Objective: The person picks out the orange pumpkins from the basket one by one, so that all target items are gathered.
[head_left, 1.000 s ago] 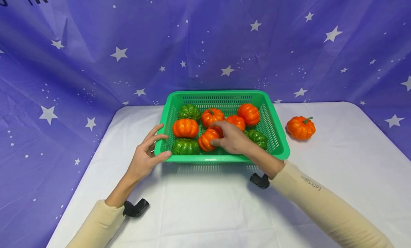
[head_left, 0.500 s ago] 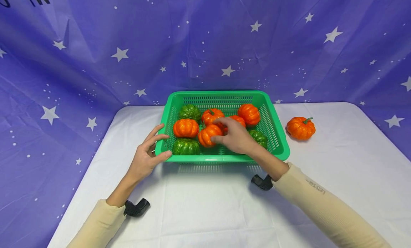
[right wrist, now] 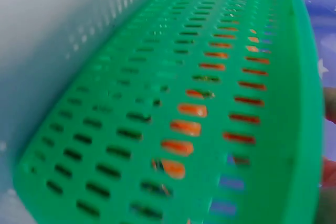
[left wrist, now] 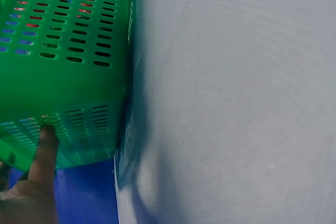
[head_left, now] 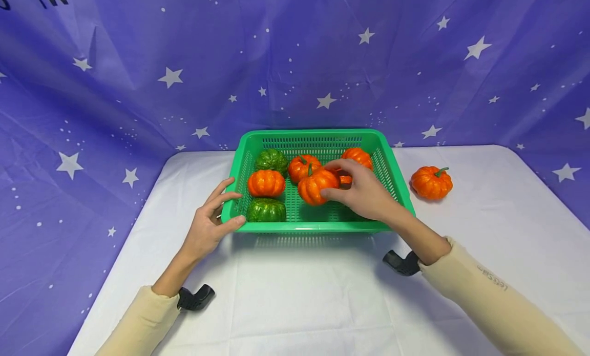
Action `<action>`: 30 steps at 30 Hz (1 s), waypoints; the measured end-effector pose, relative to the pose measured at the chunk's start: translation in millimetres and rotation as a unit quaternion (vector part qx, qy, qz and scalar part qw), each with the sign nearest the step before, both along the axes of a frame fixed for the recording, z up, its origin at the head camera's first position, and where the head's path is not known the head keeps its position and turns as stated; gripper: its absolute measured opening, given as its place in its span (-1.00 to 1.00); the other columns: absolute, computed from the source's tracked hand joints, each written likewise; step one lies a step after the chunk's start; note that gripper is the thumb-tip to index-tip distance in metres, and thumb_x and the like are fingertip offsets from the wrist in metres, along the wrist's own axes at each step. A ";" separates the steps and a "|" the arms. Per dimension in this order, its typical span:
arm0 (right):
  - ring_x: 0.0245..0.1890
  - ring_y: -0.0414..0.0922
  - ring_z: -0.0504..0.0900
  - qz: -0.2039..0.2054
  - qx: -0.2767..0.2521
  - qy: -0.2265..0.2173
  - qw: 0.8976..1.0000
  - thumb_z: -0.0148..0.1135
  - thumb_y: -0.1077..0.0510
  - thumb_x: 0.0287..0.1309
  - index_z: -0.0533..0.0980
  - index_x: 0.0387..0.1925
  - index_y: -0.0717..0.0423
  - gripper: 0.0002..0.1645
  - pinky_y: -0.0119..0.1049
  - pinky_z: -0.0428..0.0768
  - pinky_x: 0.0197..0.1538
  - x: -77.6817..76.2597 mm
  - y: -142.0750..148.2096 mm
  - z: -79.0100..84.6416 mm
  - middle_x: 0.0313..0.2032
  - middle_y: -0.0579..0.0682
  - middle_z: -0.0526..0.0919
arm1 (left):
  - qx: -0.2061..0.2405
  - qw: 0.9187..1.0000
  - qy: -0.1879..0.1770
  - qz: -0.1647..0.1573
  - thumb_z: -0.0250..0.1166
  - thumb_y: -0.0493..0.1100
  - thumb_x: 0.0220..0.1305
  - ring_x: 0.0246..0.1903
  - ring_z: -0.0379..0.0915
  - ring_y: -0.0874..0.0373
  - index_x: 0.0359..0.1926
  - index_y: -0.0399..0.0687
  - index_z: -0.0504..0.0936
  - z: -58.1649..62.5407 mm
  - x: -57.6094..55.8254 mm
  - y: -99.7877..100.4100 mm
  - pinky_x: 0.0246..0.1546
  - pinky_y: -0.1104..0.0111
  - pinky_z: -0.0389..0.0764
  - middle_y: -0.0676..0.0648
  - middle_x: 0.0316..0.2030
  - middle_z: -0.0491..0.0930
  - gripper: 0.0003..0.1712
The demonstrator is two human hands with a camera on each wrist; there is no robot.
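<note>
In the head view my right hand (head_left: 366, 194) pinches a small orange pumpkin (head_left: 315, 187) with a green stem, thumb at its near side. This pumpkin is over the middle of the green basket (head_left: 313, 226). My left hand (head_left: 207, 225) holds the basket's front left corner, fingers over the left rim and thumb on the front rim. The left wrist view shows one finger (left wrist: 44, 153) against the outer basket wall. To the left inside lie an orange pumpkin (head_left: 266, 184) and two green pumpkins. Further orange ones sit behind, one partly hidden by my right fingers.
One more orange pumpkin (head_left: 431, 183) stands on the white tablecloth (head_left: 295, 294), right of the basket. A purple star-patterned curtain (head_left: 295, 64) rises behind the table. Black camera mounts (head_left: 197, 298) jut from both wrists.
My right hand has lifted the orange pumpkin from among the others and moved it right, turning its stem upward. The hand now covers the green pumpkin at the front right. My left hand stays put.
</note>
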State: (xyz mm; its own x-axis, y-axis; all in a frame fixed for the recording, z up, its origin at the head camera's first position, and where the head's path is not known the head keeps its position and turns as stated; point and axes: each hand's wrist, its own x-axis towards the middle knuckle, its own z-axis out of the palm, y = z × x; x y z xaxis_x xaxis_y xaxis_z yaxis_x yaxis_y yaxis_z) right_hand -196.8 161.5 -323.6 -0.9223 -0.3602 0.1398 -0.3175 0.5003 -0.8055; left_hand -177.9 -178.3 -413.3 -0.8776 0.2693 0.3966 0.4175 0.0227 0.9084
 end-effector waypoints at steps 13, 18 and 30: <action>0.09 0.04 0.49 0.000 -0.048 -0.007 0.999 0.42 0.16 0.15 0.40 0.26 0.27 -0.32 -0.09 0.55 0.10 14.1 26.1 3.5 0.16 0.09 0.48 | -0.009 1.000 0.001 0.003 0.28 -0.48 0.20 0.34 0.16 -0.28 0.13 -0.58 0.42 0.9 -1.4 -1.6 -0.65 0.51 0.30 -0.11 0.50 0.04 -0.53; 0.16 0.06 0.46 0.001 -0.052 -0.007 0.999 0.40 0.18 0.16 0.33 0.31 0.32 -0.26 -0.07 0.53 0.12 19.7 33.0 1.0 0.23 0.11 0.39 | -0.007 1.000 0.005 0.003 0.27 -0.49 0.21 0.38 0.07 -0.32 0.13 -0.58 0.41 0.4 -1.0 -1.6 -0.64 0.52 0.32 -0.14 0.50 0.03 -0.53; 0.21 0.06 0.46 -0.023 -0.058 0.030 0.998 0.41 0.23 0.15 0.35 0.31 0.32 -0.27 -0.40 0.52 0.07 35.1 63.6 -0.2 0.24 0.12 0.43 | -0.007 1.000 -0.006 0.006 0.27 -0.50 0.19 0.38 0.09 -0.27 0.14 -0.58 0.41 -0.2 -0.3 0.3 -0.57 0.52 0.42 -0.08 0.50 0.04 -0.52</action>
State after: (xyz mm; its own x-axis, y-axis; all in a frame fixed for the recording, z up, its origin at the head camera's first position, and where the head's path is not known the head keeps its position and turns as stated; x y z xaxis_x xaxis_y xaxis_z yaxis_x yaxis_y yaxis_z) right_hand -161.7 225.0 -323.8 -0.9258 -0.2962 0.2347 -0.3468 0.4191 -0.8391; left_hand -178.2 -178.0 -413.5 -0.8857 0.2641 0.3818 0.4058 0.0409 0.9131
